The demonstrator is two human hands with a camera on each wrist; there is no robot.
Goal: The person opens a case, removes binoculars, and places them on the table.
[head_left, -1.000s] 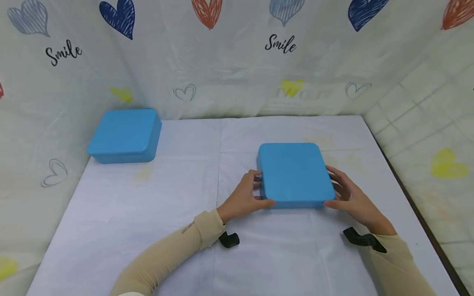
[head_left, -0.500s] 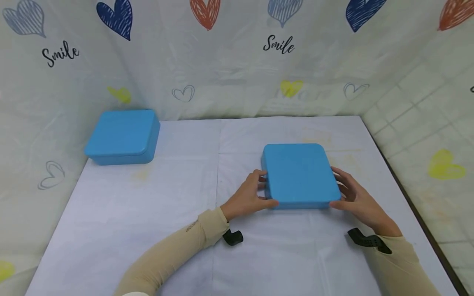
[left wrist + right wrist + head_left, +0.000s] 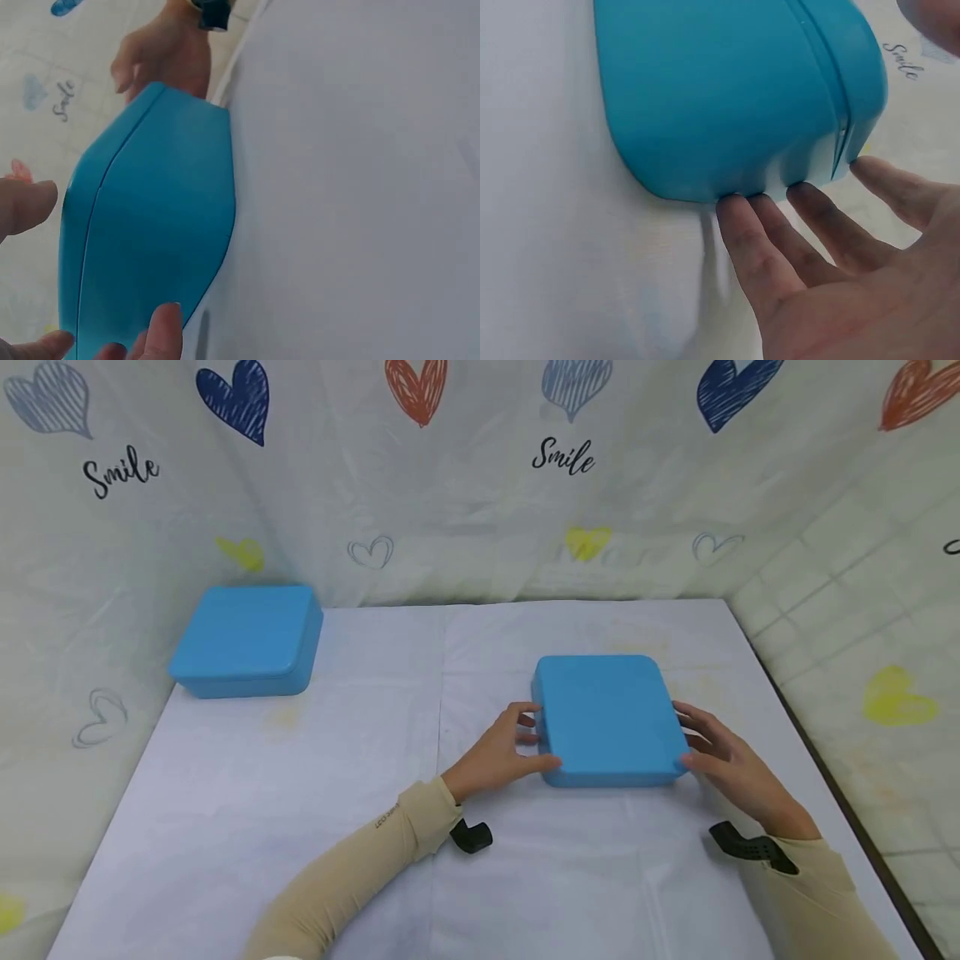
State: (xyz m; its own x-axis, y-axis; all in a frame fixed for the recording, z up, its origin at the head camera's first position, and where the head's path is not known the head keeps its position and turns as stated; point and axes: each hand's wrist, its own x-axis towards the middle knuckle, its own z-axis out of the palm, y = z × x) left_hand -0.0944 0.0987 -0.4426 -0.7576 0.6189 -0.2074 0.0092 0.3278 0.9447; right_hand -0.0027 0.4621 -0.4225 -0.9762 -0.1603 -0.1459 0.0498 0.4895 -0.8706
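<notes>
our left hand and right hand were spread wide at opposite sides of the blue box, which sat on the surface nearer the right edge; we judged it stiff, light, perhaps slippery, best gripped by both side walls.

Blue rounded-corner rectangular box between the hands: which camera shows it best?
The head view: the box fits whole in frame there, its top nearly unobstructed. The left wrist and right wrist views both crop it, showing mostly its seamed sides.
</notes>
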